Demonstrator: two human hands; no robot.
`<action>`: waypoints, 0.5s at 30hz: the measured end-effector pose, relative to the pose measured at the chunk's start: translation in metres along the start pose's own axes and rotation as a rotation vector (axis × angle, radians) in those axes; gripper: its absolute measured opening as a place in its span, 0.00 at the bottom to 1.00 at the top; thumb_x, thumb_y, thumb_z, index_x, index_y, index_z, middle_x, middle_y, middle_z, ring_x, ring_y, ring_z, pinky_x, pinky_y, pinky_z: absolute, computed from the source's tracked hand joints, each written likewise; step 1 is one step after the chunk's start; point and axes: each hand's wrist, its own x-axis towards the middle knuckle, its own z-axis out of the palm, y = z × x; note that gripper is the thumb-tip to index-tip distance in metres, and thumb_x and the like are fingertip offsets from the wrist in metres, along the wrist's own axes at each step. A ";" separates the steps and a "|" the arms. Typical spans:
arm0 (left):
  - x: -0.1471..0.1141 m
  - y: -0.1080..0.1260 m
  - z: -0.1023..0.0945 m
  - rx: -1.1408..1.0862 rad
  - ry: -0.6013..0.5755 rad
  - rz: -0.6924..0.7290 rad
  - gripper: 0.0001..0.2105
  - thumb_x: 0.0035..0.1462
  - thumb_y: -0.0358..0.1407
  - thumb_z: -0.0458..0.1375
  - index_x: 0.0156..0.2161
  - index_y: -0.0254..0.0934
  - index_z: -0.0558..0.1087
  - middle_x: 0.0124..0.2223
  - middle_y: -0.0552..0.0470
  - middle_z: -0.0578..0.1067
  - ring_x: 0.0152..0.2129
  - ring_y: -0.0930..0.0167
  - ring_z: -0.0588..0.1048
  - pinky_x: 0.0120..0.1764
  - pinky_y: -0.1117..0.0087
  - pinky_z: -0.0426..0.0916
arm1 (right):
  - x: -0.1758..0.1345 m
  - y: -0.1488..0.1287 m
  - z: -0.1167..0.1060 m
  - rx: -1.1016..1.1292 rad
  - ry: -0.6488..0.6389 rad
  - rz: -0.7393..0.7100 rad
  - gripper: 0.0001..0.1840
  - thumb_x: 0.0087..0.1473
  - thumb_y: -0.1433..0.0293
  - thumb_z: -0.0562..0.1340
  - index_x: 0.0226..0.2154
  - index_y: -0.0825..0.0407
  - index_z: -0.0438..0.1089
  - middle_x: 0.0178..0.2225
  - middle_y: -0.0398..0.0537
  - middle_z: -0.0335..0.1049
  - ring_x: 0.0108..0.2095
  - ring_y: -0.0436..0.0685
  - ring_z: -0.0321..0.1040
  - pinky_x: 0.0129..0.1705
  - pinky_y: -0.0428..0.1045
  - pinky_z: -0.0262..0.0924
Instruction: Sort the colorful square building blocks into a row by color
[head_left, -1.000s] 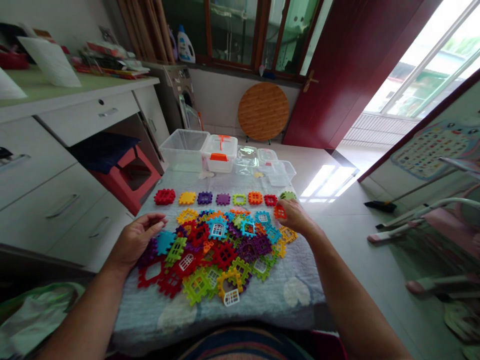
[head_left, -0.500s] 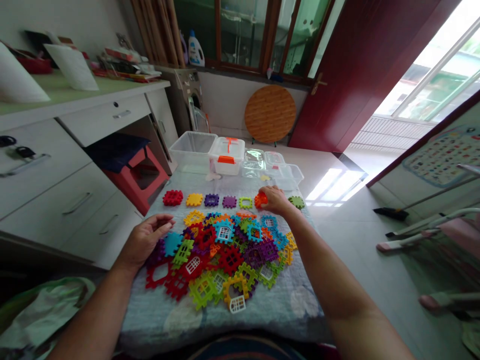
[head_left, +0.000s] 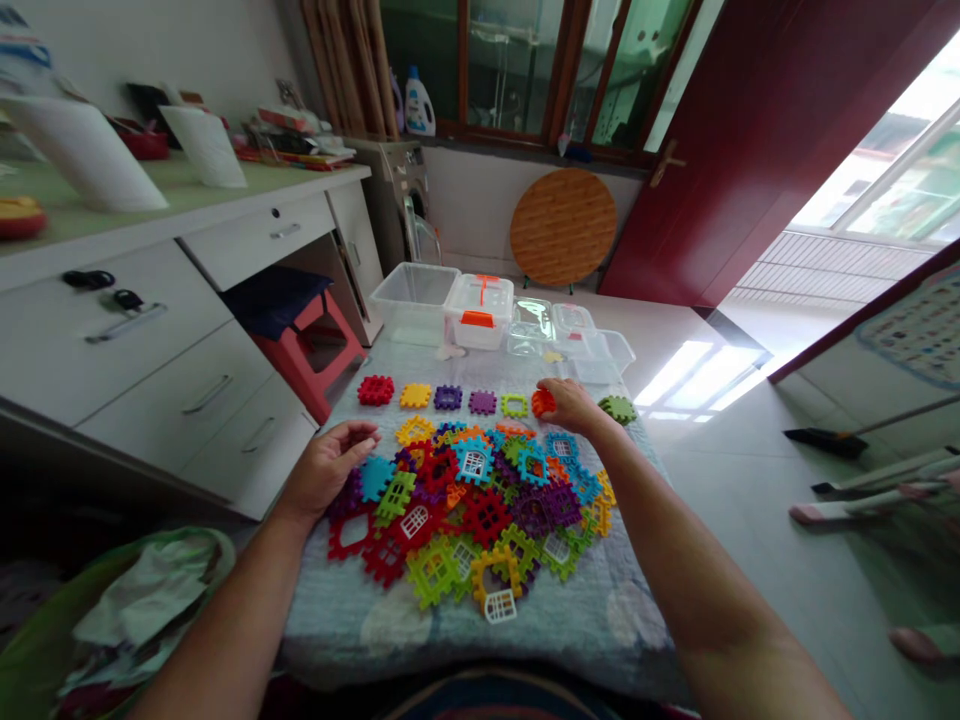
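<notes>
The right hand's (head_left: 571, 404) fingers pinch the orange piece (head_left: 541, 405) in the far row (head_left: 483, 402) on the tabletop (head_left: 585, 608), gaps apparently keeping colours distinct. The left hand (head_left: 330, 468), loosely curled, grasps nothing beside the pile's (head_left: 487, 514) left edge, seemingly leaving it accessible.

1 left hand (head_left: 330, 470) and 1 right hand (head_left: 574, 408), plus 7 groups of interlocking plastic tiles (head_left: 416, 396) showing in the row. The heap (head_left: 486, 513)? Way too tangled to count, but I get at least 4 white lattice window inserts (head_left: 474, 465). Looks like 5 clear plastic containers (head_left: 480, 335), though the right-hand ones overlap. Also 2 white paper rolls (head_left: 86, 155), 1 pinkish-red stool (head_left: 334, 350), 1 round wooden tabletop (head_left: 564, 225), 1 dark red door (head_left: 750, 180).
</notes>
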 end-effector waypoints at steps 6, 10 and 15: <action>-0.004 0.009 0.003 0.003 0.013 -0.004 0.26 0.40 0.52 0.67 0.41 0.36 0.74 0.40 0.45 0.81 0.39 0.62 0.79 0.41 0.64 0.73 | -0.013 0.002 -0.014 0.129 0.110 -0.001 0.36 0.45 0.68 0.67 0.58 0.52 0.64 0.57 0.60 0.67 0.56 0.70 0.64 0.56 0.62 0.59; 0.009 0.024 -0.008 0.264 0.002 0.079 0.22 0.45 0.50 0.63 0.41 0.36 0.75 0.42 0.45 0.79 0.41 0.61 0.78 0.43 0.64 0.73 | -0.049 0.008 -0.033 0.295 0.280 0.045 0.32 0.50 0.66 0.63 0.58 0.54 0.64 0.56 0.61 0.68 0.55 0.67 0.67 0.57 0.61 0.61; 0.065 0.047 -0.023 0.790 -0.046 0.415 0.26 0.43 0.41 0.61 0.50 0.34 0.72 0.58 0.38 0.70 0.58 0.54 0.67 0.61 0.55 0.59 | -0.107 0.014 -0.036 0.460 0.265 0.104 0.26 0.53 0.60 0.61 0.54 0.50 0.67 0.41 0.53 0.77 0.40 0.61 0.74 0.44 0.58 0.69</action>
